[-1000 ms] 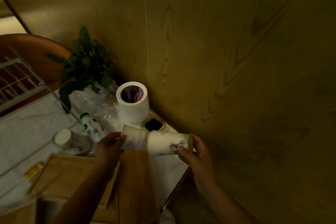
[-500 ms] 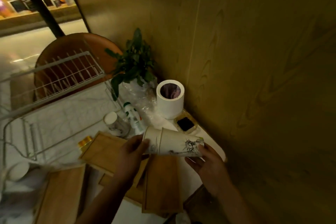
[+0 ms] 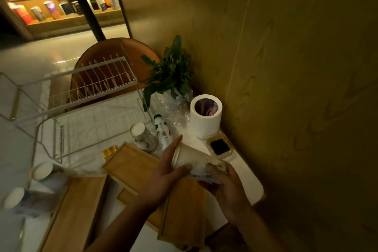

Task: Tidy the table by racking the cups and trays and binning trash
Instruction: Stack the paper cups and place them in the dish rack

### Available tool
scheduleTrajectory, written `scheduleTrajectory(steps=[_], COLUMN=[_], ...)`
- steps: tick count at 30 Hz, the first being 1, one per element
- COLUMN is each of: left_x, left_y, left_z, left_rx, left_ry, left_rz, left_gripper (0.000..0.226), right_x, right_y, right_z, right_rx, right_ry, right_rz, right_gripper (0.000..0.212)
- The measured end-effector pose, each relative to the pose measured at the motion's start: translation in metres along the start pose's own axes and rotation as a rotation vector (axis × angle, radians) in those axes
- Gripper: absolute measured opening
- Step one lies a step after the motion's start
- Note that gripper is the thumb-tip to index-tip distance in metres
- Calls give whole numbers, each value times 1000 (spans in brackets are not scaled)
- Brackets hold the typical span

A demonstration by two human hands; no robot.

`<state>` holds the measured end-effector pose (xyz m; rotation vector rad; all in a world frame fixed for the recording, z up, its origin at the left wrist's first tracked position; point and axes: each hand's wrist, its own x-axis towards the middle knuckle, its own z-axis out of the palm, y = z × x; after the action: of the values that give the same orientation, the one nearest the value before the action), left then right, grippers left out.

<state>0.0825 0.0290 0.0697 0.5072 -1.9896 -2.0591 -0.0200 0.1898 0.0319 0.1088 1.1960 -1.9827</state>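
A paper cup (image 3: 192,157) is held on its side above the table (image 3: 98,120), clamped btwn both hands. The L hand (image 3: 165,172) is wrapped round the rim end, w/ the thumb laid across the cup wall and one finger stretched up past the rim. The R hand (image 3: 227,184) is curled round the base end, where a dark ink print is seen on the cup. Whether one cup or a nested pair is held can't be told.

Directly under the grip a wooden tray (image 3: 184,217) is laid, overlapping other wood beneath it. A 2nd tray (image 3: 131,166) is set just left of the grip, and a 3rd tray (image 3: 75,213) further left, nearer the person. Just beyond the L hand a plastic bottle (image 3: 162,133) w/ green cap is laid flat. A printed cup (image 3: 143,137) is tipped on its side just beside it. Two small yellow items (image 3: 109,151) are seen at the 2nd tray's far corner, too small to identify. Well left of the grip a far-left cup (image 3: 43,171) and a farthest cup (image 3: 15,200) are lying down, both blurred.

Beyond the grip to the right, a small dish (image 3: 219,147) w/ dark contents is set. Behind it a white paper roll (image 3: 205,118) is stood upright near the wood-grain wall (image 3: 296,88). Crumpled clear plastic (image 3: 173,106) and a leafy plant (image 3: 171,71) are found further back. A white wire rack (image 3: 98,80) is placed beyond and left of the grip.
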Motion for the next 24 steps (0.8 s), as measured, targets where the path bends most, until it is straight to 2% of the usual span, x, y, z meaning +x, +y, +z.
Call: scheduleTrajectory(steps=[4, 8, 10, 11, 14, 17, 20, 22, 24], left_x=[-15, -29, -38, -43, -59, -79, -101, -113, -122], left_y=[-2, -3, -8, -13, -26, -33, -38, -44, -49], left_z=[-6, -37, -51, -55, -68, -102, -152, -185, -210], left_rx=[-38, -209, -304, -337, -319, -387, -348, -260, -180], left_ry=[143, 410, 468, 463, 490, 562, 574, 563, 574], left_rz=[-30, -150, -154, -125, -52, -87, -58, -80, -126], left_gripper=[73, 101, 111, 106, 65, 68, 56, 49, 49], right_x=[7, 13, 15, 15, 9, 6, 17, 38, 66], right_y=[14, 21, 30, 38, 69, 104, 124, 127, 118], right_z=[20, 52, 73, 83, 115, 142, 158, 167, 180], right_rx=[11, 25, 7, -13, -114, -263, -551, -756, -940], right_ry=[-48, -118, -161, -182, -315, -322, -195, -125, -43], right_rz=[110, 192, 213, 235, 354, 395, 294, 176, 57], right_gripper=[52, 54, 55, 54, 46, 43, 49, 32, 28])
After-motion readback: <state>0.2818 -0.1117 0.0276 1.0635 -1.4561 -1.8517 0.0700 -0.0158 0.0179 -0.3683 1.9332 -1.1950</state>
